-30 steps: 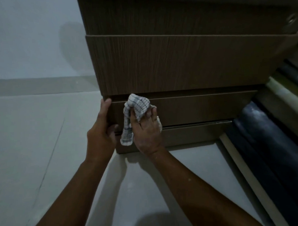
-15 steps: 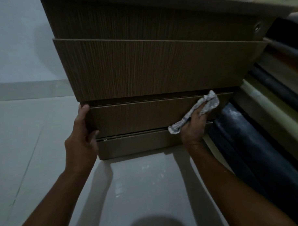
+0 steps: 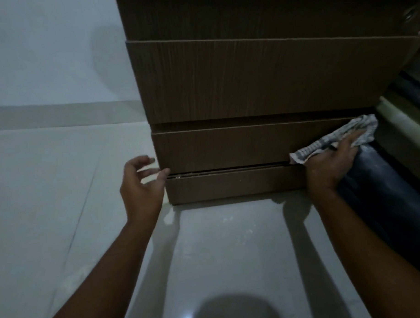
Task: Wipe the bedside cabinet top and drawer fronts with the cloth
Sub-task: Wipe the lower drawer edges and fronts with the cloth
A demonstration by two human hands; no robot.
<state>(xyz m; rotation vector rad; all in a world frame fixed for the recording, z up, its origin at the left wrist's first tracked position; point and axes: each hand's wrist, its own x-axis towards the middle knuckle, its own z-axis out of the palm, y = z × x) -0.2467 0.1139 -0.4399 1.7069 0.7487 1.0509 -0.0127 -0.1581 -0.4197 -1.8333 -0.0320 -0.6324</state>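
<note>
The brown wood-grain bedside cabinet (image 3: 249, 81) fills the upper middle, seen from low down. Its tall upper drawer front sits above a narrower lower drawer front (image 3: 227, 147) and a plinth strip. My right hand (image 3: 330, 161) presses the checked cloth (image 3: 355, 132) flat against the right end of the lower drawer front, fingers stretched over it. My left hand (image 3: 141, 185) hovers at the lower drawer's left corner, fingers loosely curled, thumb tip by the gap under the drawer, holding nothing.
Pale glossy floor tiles (image 3: 219, 253) lie in front of the cabinet. A white wall with a grey skirting band (image 3: 55, 114) stands at the left. Dark and pale rolled or stacked things (image 3: 384, 200) lie against the cabinet's right side.
My right hand has wiped the cloth from the left end of the lower drawer front to its right end. My left hand has let go of the drawer's left edge.
</note>
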